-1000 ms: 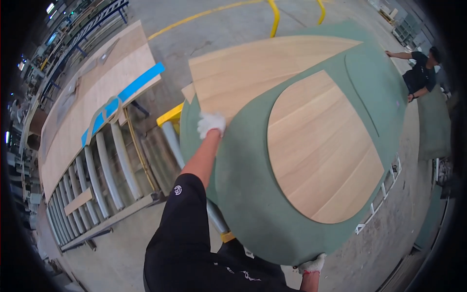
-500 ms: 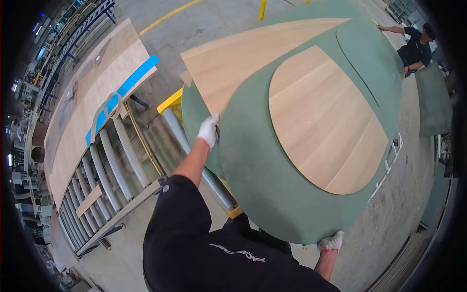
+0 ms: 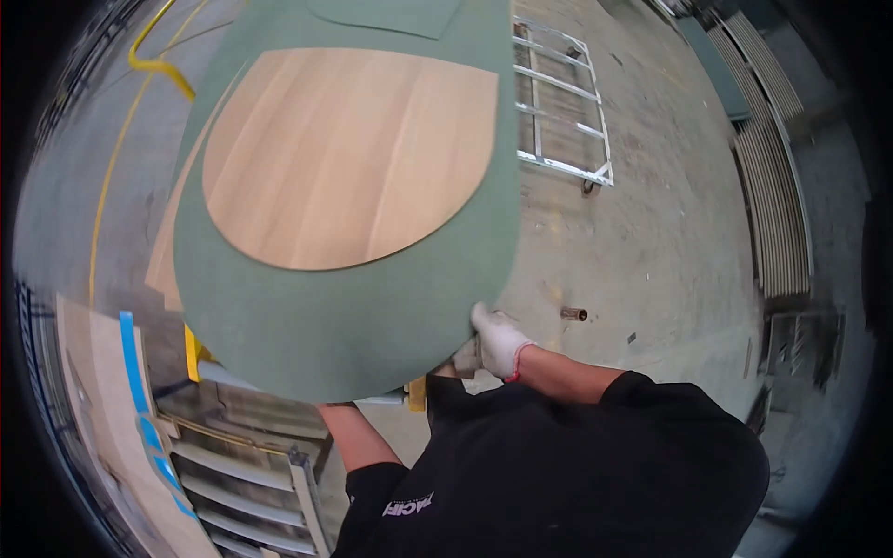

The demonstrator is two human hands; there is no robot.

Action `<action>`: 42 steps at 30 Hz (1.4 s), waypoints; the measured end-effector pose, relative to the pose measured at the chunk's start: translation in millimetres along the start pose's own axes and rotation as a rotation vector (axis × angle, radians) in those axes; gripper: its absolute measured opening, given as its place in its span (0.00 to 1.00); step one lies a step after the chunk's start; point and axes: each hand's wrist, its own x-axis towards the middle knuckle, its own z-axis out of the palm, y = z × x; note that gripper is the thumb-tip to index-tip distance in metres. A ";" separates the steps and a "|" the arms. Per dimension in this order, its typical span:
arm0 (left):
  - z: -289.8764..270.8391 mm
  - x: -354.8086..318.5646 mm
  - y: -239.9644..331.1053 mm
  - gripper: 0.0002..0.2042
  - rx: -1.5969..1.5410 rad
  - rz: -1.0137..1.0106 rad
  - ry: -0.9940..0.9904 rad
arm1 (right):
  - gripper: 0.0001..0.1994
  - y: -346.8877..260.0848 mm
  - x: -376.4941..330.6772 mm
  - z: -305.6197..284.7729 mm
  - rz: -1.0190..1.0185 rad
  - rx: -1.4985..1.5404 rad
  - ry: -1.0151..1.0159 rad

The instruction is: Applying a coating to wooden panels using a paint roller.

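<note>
A large green board (image 3: 316, 335) with a rounded near end lies in front of me. On top of it rests a light wood-grain panel (image 3: 353, 158) with a curved near edge and a straighter far edge. In a white knitted glove, my right hand (image 3: 502, 342) grips the board's near right edge, thumb on top and fingers underneath. My left forearm (image 3: 358, 435) passes beneath the near left edge, and the board hides that hand. Part of another wood-grain panel (image 3: 167, 256) sticks out along the board's left side.
Left of me stand a roller conveyor (image 3: 242, 502) and a pale wooden sheet with blue tape (image 3: 135, 363). A yellow rail (image 3: 160, 65) rises at the far left. A white metal frame cart (image 3: 563, 102) and a stack of ribbed boards (image 3: 772, 205) are to the right.
My view has swung to the right. My left hand has gone from the board's left side to beneath its near edge, out of sight. My right hand still holds the edge.
</note>
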 end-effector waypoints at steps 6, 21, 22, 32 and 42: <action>31.2 15.3 22.5 0.21 0.066 -0.038 -0.006 | 0.25 13.0 30.0 -84.7 -0.620 -1.005 0.089; -31.1 29.2 -85.2 0.21 0.024 0.035 -0.325 | 0.20 -60.7 5.5 -110.3 -0.393 0.101 -0.020; -39.7 39.1 -67.9 0.21 0.021 0.044 -0.343 | 0.20 -61.5 9.2 -121.2 -0.413 0.104 -0.026; 99.9 116.8 -161.6 0.22 -0.127 0.150 -0.340 | 0.25 -172.3 32.2 -318.3 -0.562 -0.021 0.179; 358.2 212.6 -313.5 0.22 -0.349 0.434 -0.231 | 0.34 -303.8 125.4 -592.4 -0.686 -0.500 0.634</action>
